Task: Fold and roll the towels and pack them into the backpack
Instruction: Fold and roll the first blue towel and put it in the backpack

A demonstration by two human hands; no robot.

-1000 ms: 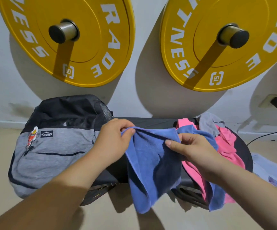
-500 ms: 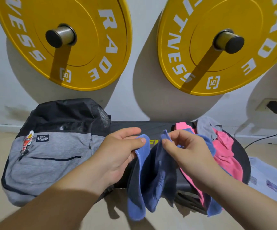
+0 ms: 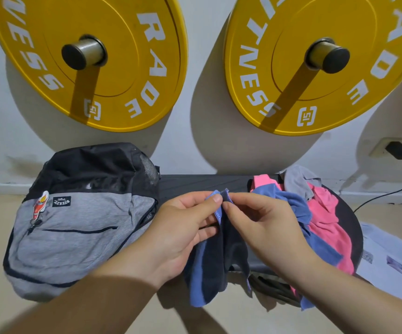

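A small blue terry towel (image 3: 209, 268) hangs doubled over in front of the near edge of a black padded counter (image 3: 202, 183). Its two upper corners meet at the top, where both hands hold them. The left hand (image 3: 180, 237) pinches one corner between thumb and forefinger, its fingers (image 3: 215, 197) closed tight on the stitched hem, and the lower fingers curl against the cloth below. The right hand (image 3: 270, 227) meets it from the other side, its fingers (image 3: 227, 208) nipping the second corner, so the fingertips of the two hands are touching or nearly so. The towel's loose end drops below the counter toward the floor. On the counter's left end a grey-and-black fabric backpack (image 3: 74, 227) lies on its back with a small patch and a front zip pocket showing. At the right end is a loose heap: a pink towel (image 3: 327, 227), a second blue towel (image 3: 291, 201) draped over the edge, and a grey towel (image 3: 299, 179) at the back. Two yellow weight plates (image 3: 113, 68) (image 3: 315, 68) hang on pegs on the white wall behind. A black charger (image 3: 397, 150) is plugged into a socket at the right, and printed sheets of paper (image 3: 388, 256) lie on the floor beside the counter.
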